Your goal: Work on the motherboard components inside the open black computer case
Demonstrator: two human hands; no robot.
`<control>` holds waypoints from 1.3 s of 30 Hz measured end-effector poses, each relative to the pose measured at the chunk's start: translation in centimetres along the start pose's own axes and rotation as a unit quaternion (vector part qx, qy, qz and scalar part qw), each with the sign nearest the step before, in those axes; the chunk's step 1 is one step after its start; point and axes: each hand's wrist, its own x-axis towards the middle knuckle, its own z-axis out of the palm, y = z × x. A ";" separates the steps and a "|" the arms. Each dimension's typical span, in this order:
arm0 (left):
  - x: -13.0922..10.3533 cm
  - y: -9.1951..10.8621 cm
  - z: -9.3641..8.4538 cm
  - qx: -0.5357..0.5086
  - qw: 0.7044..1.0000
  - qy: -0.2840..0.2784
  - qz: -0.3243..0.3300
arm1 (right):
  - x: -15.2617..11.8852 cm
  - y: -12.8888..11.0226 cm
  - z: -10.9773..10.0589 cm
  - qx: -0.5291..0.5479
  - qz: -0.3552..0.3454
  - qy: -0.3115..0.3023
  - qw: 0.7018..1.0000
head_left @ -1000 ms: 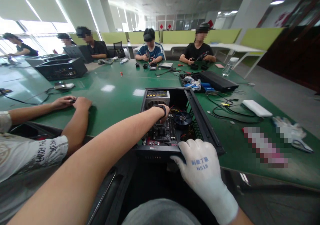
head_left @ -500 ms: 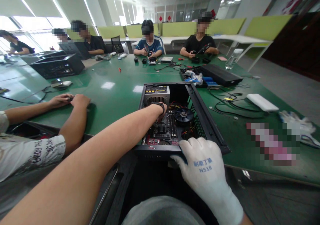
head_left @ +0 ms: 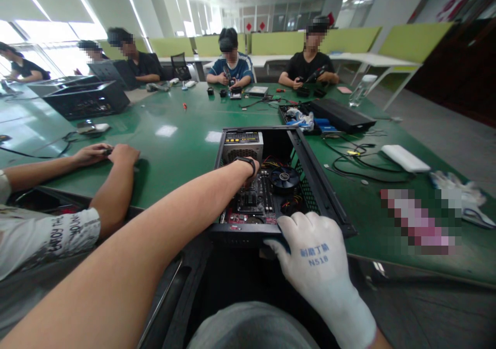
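Note:
A black computer case (head_left: 327, 183) lies open at the table's near edge. My right hand (head_left: 313, 245), in a white glove, is closed over its near rim, thumb below and fingers on top. My bare left hand (head_left: 253, 165), with a black wristband (head_left: 247, 160), reaches down into the case over the motherboard (head_left: 251, 201). Its fingers are mostly hidden behind the wrist, so what they touch does not show. Beyond that hand sits a power supply (head_left: 243, 145); a round black fan (head_left: 284, 178) is to its right.
At left, a co-worker's hands (head_left: 112, 153) hold a small item on the green table (head_left: 174, 147). Cables (head_left: 349, 168), a white box (head_left: 405, 158) and gloves (head_left: 461, 194) lie at right. A black case (head_left: 341, 116) is farther back. Several people sit around the table.
The view has shifted very slightly. Both of my hands stay in place, left inside the case and right on its rim.

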 end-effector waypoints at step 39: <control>-0.4 -0.4 0.1 -0.024 0.999 0.014 0.026 | 0.0 0.2 0.1 0.006 -0.006 -0.001 1.000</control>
